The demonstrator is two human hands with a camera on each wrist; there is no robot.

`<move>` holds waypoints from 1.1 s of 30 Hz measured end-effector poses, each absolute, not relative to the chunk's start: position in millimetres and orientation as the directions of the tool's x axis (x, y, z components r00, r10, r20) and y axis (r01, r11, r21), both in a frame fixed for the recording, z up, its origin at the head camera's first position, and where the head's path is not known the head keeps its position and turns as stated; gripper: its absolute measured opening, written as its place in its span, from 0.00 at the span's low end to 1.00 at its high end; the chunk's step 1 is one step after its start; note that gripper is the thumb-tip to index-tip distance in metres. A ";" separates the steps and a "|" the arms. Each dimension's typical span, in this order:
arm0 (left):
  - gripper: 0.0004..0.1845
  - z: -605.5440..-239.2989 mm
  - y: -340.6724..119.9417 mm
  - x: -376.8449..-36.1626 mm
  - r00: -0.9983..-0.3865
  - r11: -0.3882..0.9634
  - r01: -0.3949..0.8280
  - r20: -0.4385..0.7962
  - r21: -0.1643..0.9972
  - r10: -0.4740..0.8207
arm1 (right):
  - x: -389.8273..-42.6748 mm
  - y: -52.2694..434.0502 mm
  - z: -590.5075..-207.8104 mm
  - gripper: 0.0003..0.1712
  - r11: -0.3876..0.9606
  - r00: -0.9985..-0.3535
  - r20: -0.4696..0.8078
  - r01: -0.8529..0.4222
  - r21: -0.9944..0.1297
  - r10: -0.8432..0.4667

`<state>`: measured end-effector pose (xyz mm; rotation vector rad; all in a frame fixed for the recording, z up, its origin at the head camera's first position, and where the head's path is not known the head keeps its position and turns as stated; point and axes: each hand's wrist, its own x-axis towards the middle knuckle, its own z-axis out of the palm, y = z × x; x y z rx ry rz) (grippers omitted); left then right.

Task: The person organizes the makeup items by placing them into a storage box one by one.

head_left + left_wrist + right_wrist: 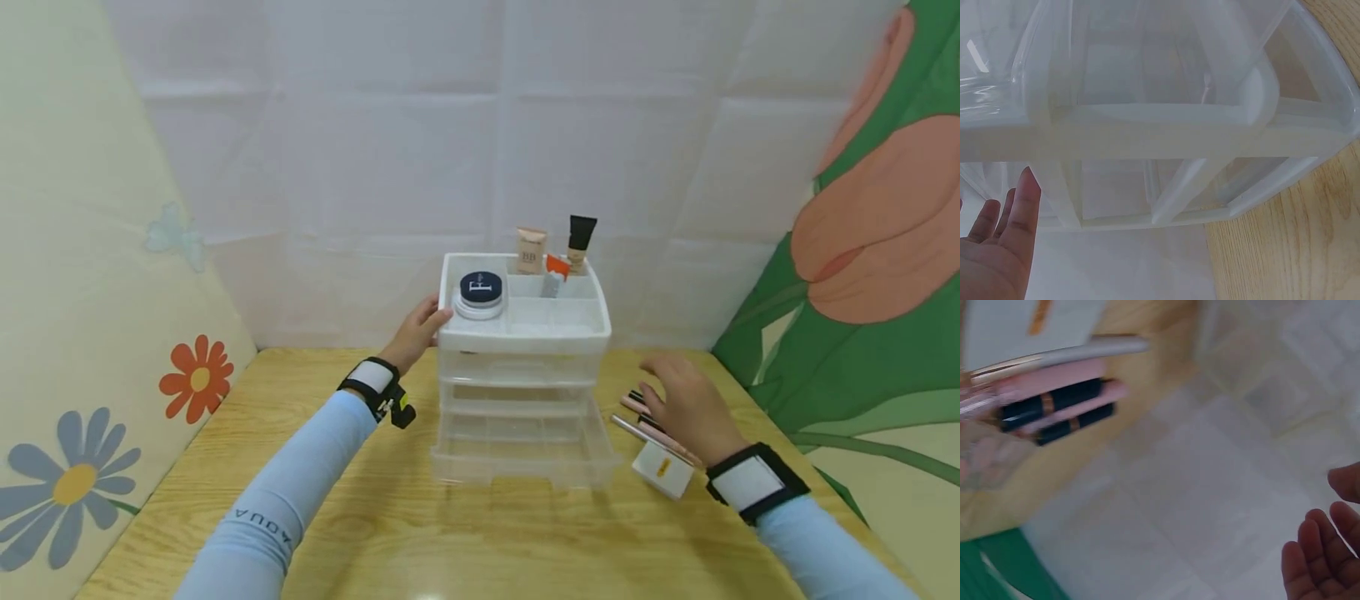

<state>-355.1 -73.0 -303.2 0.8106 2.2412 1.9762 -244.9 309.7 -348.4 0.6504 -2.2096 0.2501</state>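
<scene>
- The clear plastic drawer organiser [522,392] stands at the centre of the head view on the wooden table [390,517], its lowest drawer [522,450] pulled out toward the bottom of the frame.
- The left hand [416,332] rests against the organiser's left side, just under the white top tray [525,321]; its fingers lie straight and curl round nothing. In the left wrist view the fingers [1022,206] sit at lower left, flat beside the clear wall.
- The right hand [686,404] hovers right of centre, palm down, fingers spread and relaxed, gripping nothing; whether it touches what lies beneath cannot be told.
- Under that hand lies a bundle of pink and black cosmetic sticks [645,421], with a silver-capped one at its near edge; the right wrist view shows them blurred at upper left [1054,400].
- A small white box [663,469] with a yellow mark lies just below the sticks, near the right wrist strap.
- In the tray, a round dark-lidded jar [480,293] fills the left compartment, close to the left fingertips.
- At the tray's back stand a beige tube [531,250], a black-capped tube [579,242] and a small orange-topped item [554,273].
- A white sheet [480,150] hangs behind; flower-printed cloth [90,400] fills the left edge and a green and pink print [877,250] the right.
</scene>
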 end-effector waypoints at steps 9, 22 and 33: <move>0.27 -295.3 -67.8 -346.8 -0.857 0.040 0.327 0.278 0.944 0.433 | -275.6 351.7 -386.4 0.19 0.930 -0.918 0.361 -0.264 -0.254 -0.162; 0.28 -304.6 -76.9 -359.9 -0.875 0.079 0.352 0.297 0.933 0.383 | -328.0 357.1 -409.7 0.17 0.925 -0.983 0.106 -0.177 -0.337 -0.150; 0.25 -300.1 -73.0 -352.4 -0.857 0.049 0.351 0.300 0.935 0.420 | -341.6 370.2 -430.3 0.12 0.940 -0.987 0.068 -0.157 -0.304 -0.143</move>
